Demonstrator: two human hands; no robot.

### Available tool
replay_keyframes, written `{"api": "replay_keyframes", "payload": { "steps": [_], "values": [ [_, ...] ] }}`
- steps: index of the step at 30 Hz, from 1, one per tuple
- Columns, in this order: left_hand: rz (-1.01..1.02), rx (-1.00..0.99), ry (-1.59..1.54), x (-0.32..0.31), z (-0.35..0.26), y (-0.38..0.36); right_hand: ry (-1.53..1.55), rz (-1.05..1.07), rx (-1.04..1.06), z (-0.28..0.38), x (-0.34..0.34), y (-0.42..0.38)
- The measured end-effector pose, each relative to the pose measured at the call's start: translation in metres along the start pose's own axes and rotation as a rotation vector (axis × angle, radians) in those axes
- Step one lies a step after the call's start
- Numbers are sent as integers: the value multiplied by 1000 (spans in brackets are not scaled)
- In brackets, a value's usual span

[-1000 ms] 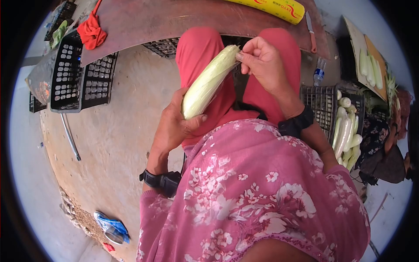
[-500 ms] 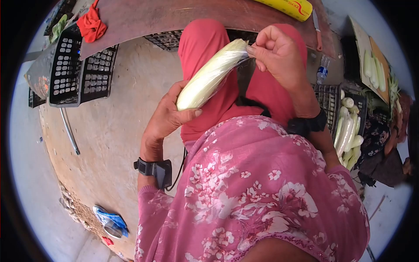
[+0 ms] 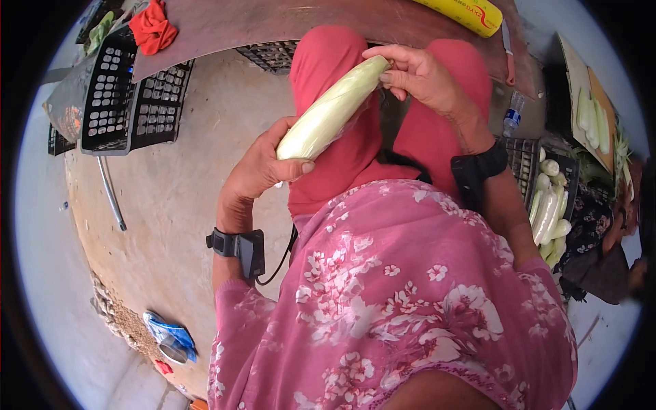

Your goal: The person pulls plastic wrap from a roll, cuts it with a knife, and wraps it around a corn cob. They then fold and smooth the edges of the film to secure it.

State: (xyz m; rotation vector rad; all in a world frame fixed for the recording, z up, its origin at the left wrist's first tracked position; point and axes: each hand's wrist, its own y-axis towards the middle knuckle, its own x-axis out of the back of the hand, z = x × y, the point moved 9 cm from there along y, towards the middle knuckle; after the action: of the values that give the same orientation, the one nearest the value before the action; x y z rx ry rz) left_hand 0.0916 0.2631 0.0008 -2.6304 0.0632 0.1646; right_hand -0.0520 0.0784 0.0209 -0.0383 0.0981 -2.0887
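Note:
A pale green ear of corn (image 3: 335, 111) in its husk lies slantwise above my knees, with shiny clear film around it. My left hand (image 3: 263, 158) is wrapped round its lower, thicker end, the thumb along the near side. At the narrow upper tip, my right hand (image 3: 417, 76) is closed, thumb and forefinger on the tip. Whether these fingers also pinch an edge of the film cannot be made out.
A brown tabletop (image 3: 287, 17) ahead carries a yellow roll (image 3: 471, 15), a knife (image 3: 508, 51) and a red cloth (image 3: 153, 29). Black crates (image 3: 160, 102) stand left. Right are a water bottle (image 3: 512, 115), a pile of pale ears (image 3: 549, 208) and a board (image 3: 601, 102) with several more.
My right hand has shifted onto the tip, its forefinger now reaching over it. The film strand stretched beside the tip no longer shows. My left hand keeps its hold.

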Motion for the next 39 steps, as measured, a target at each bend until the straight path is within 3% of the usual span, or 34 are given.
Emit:
{"api": "replay_keyframes", "payload": {
  "steps": [6,9,15,21,24,27,30,34,38,39],
  "values": [
    [-3,52,-49,3,5,-3,-158,-60,161,11,1,6],
    [-26,-43,-71,5,4,-6,-68,21,20,2,-3,5],
    [-131,-104,-179,16,17,-13,-31,2,83,4,-8,4],
    [-162,-157,-21,20,36,-21,96,24,78,2,-11,5],
    [-225,132,474,44,72,-29,90,25,79,-1,-8,4],
    [-592,-53,667,79,48,-51,61,9,74,3,-9,2],
    [-913,-277,406,81,3,-74,38,10,71,2,-9,2],
    [-851,-452,296,57,-39,-55,49,7,62,0,-9,2],
    [-614,-367,235,36,-50,-9,18,-1,56,2,-10,1],
    [-507,-258,256,26,-48,-3,9,-4,52,3,-10,1]
  ]
}}
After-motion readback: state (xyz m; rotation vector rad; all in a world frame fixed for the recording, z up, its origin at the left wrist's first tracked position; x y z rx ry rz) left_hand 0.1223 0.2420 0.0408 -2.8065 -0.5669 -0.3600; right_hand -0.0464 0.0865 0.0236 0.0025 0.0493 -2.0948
